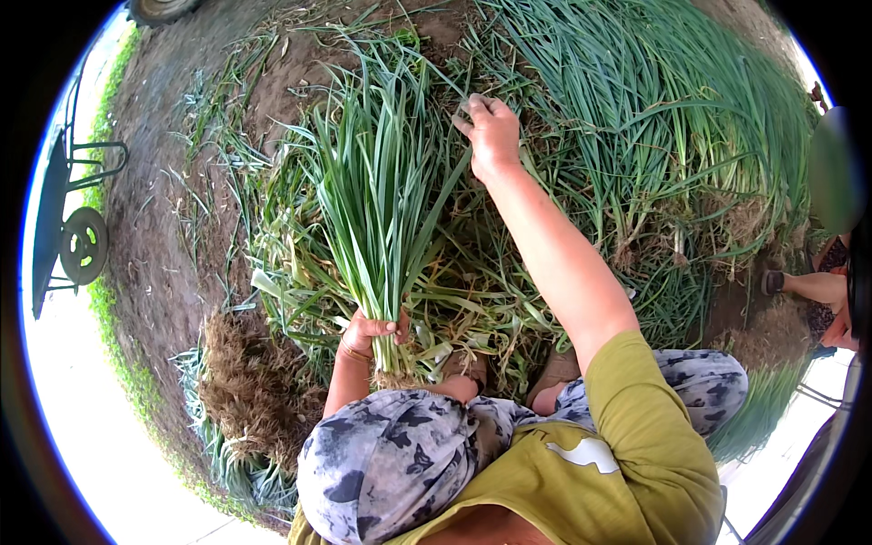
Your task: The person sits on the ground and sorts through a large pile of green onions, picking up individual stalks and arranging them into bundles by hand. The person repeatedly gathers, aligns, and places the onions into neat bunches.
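Note:
My left hand (pixel 373 332) is wrapped around the lower stems of a bunch of green onions (pixel 375 218). The bunch's leaves fan away from me, and its pale roots hang beside my knee. Farther out, my right hand (pixel 489 133) has its fingers closed on a long thin leaf (pixel 443 78) at the right of the bunch. Where that leaf joins the bunch is hard to make out. Stripped leaves and plant trimmings (pixel 490 286) cover the soil beneath both hands.
A large heap of green onions (pixel 654 102) lies at upper right. At lower left is a stack of bunches with brown roots (pixel 248 381). A wheelbarrow (pixel 51 218) stands at the left edge, and another person's leg (pixel 811 286) shows at the right.

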A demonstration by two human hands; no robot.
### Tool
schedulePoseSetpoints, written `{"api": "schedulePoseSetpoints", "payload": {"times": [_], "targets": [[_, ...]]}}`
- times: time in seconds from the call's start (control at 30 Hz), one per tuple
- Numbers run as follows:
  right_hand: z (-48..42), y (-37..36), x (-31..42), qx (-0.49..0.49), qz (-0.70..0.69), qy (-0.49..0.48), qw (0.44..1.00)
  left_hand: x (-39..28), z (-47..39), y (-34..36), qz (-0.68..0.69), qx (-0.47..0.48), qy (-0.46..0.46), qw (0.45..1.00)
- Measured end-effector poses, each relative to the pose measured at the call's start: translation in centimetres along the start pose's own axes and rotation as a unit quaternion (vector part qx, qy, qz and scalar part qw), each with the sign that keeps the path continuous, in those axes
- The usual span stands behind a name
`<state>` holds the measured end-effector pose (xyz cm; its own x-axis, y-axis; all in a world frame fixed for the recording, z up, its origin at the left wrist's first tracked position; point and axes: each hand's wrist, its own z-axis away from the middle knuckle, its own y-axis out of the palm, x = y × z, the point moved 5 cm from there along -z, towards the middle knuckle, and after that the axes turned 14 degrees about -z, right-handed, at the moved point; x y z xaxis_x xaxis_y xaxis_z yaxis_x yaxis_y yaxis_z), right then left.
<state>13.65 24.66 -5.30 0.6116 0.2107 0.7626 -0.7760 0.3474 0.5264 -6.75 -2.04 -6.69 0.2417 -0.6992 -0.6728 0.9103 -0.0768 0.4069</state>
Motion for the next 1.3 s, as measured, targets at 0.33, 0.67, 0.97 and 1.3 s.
{"api": "schedulePoseSetpoints", "payload": {"times": [0.33, 0.67, 0.97, 1.3], "targets": [[1.6, -0.1, -7.4, 0.171, 0.243, 0.219, 0.929, 1.7, 0.3, -1.4, 0.048, 0.031, -0.034, 0.998], [1.7, -3.0, -3.5, -0.023, -0.094, 0.167, 0.981, 0.8, 0.1, -1.7, 0.025, 0.056, 0.021, 0.998], [8.9, -22.6, 4.1, -0.246, 0.409, -0.203, 0.855, -9.5, -3.1, 1.3, 0.15, 0.008, 0.207, 0.967], [9.3, -20.1, 3.4, -0.039, 0.288, 0.047, 0.956, -5.1, -6.3, 3.3, 0.17, 0.014, 0.124, 0.978]]}}
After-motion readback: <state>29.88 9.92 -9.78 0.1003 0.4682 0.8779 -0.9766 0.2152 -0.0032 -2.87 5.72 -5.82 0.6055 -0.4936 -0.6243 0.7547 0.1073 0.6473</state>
